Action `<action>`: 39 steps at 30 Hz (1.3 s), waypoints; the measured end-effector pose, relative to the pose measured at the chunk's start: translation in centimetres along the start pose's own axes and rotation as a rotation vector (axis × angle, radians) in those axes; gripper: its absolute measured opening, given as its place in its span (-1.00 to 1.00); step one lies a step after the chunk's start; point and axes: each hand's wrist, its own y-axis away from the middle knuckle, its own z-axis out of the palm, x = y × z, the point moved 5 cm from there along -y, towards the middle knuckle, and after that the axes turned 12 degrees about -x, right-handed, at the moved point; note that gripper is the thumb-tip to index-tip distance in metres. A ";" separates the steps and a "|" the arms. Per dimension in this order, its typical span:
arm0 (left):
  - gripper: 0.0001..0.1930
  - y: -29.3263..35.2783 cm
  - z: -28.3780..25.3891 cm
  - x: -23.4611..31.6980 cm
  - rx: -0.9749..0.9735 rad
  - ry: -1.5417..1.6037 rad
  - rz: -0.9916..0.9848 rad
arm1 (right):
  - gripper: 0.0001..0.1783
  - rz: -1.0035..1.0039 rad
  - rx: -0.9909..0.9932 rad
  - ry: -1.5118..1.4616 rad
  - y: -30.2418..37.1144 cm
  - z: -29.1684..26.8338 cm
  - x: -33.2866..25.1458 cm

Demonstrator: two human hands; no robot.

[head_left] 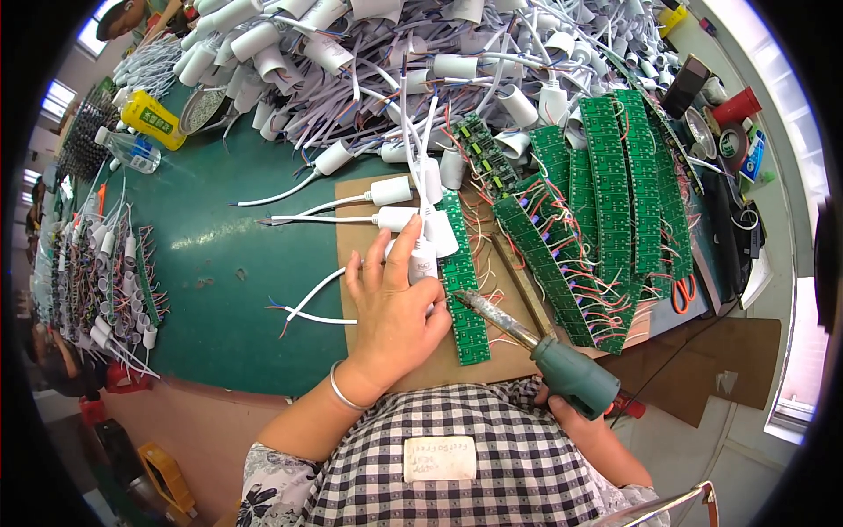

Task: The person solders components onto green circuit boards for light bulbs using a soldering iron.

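On the brown cardboard mat [386, 373], the narrow green circuit strip [464, 299] lies lengthwise. The left hand [395, 312], fingers spread flat and gripping nothing, presses a white plastic housing [423, 263] against the strip's left edge. The right hand [575, 413] is closed around the soldering iron [536, 347]; its tip touches the strip at mid-length. Keep the housing pinned flat and the fingers clear of the hot tip.
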 end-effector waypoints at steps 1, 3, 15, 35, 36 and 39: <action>-0.91 0.0 0.0 0.0 0.000 0.000 -0.001 | -0.64 0.036 -0.003 0.136 0.2 0.0 0.4; -0.91 0.0 0.1 -0.1 -0.002 -0.006 0.002 | -0.64 0.045 0.005 0.121 0.3 0.1 0.7; -0.87 0.0 0.2 -0.2 0.013 0.038 -0.004 | -0.65 -0.025 -0.012 -0.025 0.0 0.1 0.3; -0.89 -0.4 0.5 -0.1 0.016 0.021 0.013 | -0.31 -0.179 0.068 -0.168 -0.9 0.3 -0.9; -0.86 -0.3 0.5 -0.2 0.027 0.045 0.013 | -0.30 -0.183 0.086 -0.177 -0.9 0.2 -0.7; -0.88 -0.2 0.4 -0.3 0.026 0.053 0.014 | -0.29 -0.190 0.115 -0.187 -1.2 0.2 -0.6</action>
